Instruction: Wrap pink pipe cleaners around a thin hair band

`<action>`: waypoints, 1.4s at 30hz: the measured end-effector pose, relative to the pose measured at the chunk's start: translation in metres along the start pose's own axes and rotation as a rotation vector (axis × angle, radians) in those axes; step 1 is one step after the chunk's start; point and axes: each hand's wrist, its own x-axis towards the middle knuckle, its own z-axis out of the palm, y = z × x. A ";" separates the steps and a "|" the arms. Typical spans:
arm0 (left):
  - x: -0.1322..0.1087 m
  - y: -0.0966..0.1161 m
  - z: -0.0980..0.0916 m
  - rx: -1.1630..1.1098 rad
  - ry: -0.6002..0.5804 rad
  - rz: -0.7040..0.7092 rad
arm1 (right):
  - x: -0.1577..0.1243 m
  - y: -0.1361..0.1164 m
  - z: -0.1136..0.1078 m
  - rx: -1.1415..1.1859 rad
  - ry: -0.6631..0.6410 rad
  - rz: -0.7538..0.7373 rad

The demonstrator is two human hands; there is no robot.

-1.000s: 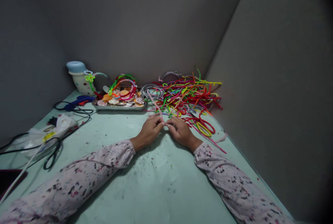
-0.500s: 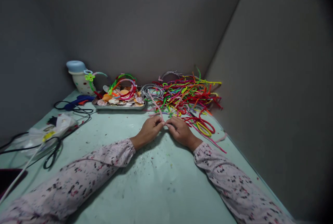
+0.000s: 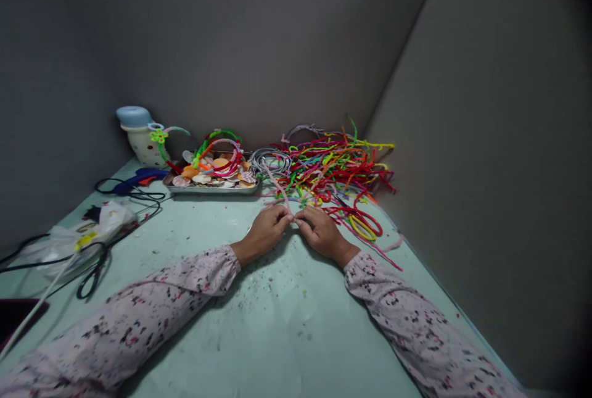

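Fingers of left hand (image 3: pixel 264 231) and right hand (image 3: pixel 320 230) pinching one fuzzy pink pipe cleaner (image 3: pixel 276 185), tangled multicolored pile (image 3: pixel 340 166) behind, one metal tray (image 3: pixel 210 188).

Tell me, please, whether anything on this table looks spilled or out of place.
Small dark scraps litter the middle of the table, and the pipe cleaners sprawl in a loose tangle toward the far right corner.

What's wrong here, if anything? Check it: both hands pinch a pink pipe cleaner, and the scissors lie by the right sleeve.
Wrong on the scissors: the head view shows them on the left side of the table, near the left sleeve, not the right. The rest stands: the left hand and right hand pinch the pink pipe cleaner together.
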 end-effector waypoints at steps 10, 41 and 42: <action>0.000 -0.001 0.002 -0.007 0.001 -0.060 | 0.000 -0.001 0.000 -0.011 -0.018 -0.031; 0.000 0.001 0.000 -0.062 -0.013 0.003 | -0.001 0.002 0.002 -0.025 0.025 0.030; 0.000 0.001 0.000 -0.060 -0.010 0.007 | -0.001 0.002 0.002 -0.022 0.030 0.030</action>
